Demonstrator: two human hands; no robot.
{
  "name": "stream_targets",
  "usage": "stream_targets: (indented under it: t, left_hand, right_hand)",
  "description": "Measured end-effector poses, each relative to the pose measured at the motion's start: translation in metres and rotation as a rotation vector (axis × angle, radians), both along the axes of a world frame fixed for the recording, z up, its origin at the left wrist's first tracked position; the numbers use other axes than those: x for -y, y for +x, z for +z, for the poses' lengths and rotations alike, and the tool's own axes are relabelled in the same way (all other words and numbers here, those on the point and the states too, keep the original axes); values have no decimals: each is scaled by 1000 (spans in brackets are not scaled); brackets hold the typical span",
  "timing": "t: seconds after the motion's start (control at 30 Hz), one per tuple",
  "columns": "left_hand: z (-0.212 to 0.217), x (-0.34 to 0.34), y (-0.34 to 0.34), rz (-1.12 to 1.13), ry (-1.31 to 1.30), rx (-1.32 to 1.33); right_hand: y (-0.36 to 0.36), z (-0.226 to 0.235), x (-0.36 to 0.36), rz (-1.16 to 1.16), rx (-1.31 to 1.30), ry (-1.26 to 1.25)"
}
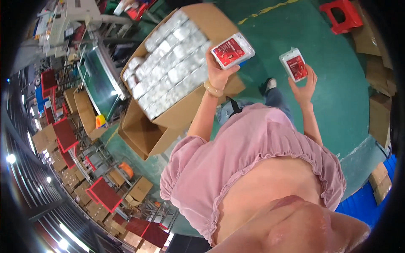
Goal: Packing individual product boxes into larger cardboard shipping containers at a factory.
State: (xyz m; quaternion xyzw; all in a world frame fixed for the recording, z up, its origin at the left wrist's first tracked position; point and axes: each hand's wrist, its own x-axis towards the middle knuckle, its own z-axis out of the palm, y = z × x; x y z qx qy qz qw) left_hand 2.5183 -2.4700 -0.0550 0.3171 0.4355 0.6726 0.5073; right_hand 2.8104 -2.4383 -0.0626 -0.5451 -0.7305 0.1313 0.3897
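My left hand (218, 71) is raised and grips a flat white packet with a red label (232, 51), held over the right edge of an open cardboard box (180, 110). That box is filled with several rows of white wrapped packets (171, 63). My right hand (304, 87) is out to the right over the green floor and holds a second white packet with a red label (294, 64). A bangle sits on my left wrist. My pink sleeves run down from both hands.
A conveyor with a dark green belt (101, 80) stands left of the box. A red plastic stool (342, 15) is at the top right. Flattened cardboard (377, 63) lies along the right. Red-edged shelves with cartons (105, 194) fill the lower left.
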Motion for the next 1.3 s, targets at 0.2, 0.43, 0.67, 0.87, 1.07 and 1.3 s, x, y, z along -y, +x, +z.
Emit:
stream_targets:
  t: [0.2, 0.43, 0.67, 0.87, 1.07, 1.3]
  left_hand:
    - [3, -131, 88, 73, -108, 131]
    - [-7, -280, 95, 163, -19, -45]
    - [28, -519, 117, 138, 72, -59]
    - [48, -757, 137, -70, 58, 49]
    - [32, -979, 142, -295, -299, 581]
    - [34, -1147, 90, 242, -319, 587]
  right_hand:
    - [99, 38, -112, 64, 46, -58]
    - [124, 59, -342, 158, -6, 34]
    - [130, 70, -554, 154, -10, 96]
    - [162, 67, -716, -49, -24, 47]
    - [178, 44, -935, -93, -35, 58]
    - [88, 83, -1218, 178, -69, 76]
